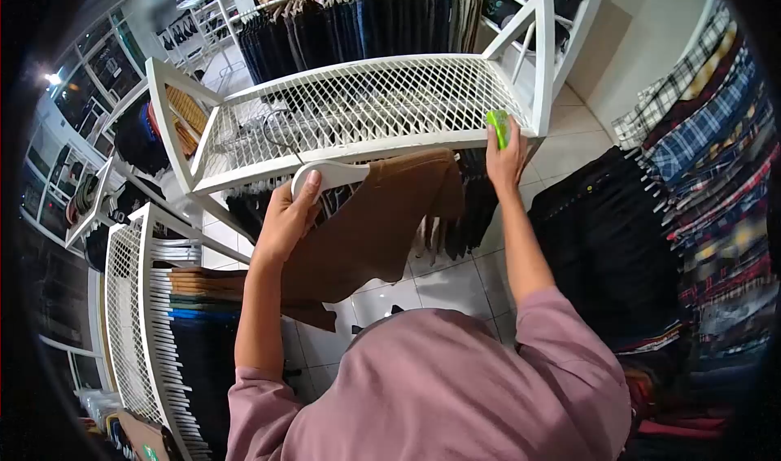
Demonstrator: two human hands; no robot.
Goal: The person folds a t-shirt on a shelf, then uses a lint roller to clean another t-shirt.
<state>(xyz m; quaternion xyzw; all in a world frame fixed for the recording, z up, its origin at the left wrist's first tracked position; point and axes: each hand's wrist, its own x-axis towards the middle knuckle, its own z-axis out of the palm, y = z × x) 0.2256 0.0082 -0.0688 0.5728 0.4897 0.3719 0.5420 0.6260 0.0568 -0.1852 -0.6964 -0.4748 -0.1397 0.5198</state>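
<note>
Head view: you face a white mesh rack (pixel 366 103).
Left hand (pixel 286 217): you grip a white hanger (pixel 332 173) bearing a brown garment (pixel 374 225), just below the rack.
Right hand (pixel 505 158): you pinch a green object (pixel 498 126) at the rack's front edge.

Matt brown cloth trousers (pixel 374 225), smooth white plastic hanger (pixel 329 174), white-painted metal mesh rack (pixel 366 103).

Trousers (pixel 382 225) on hanger (pixel 329 174) below mesh shelf (pixel 366 103) — shirts (pixel 708 135) right, rack (pixel 134 314) left

Hanger (pixel 329 173), garment (pixel 370 233), green object (pixel 498 126): one each
</note>
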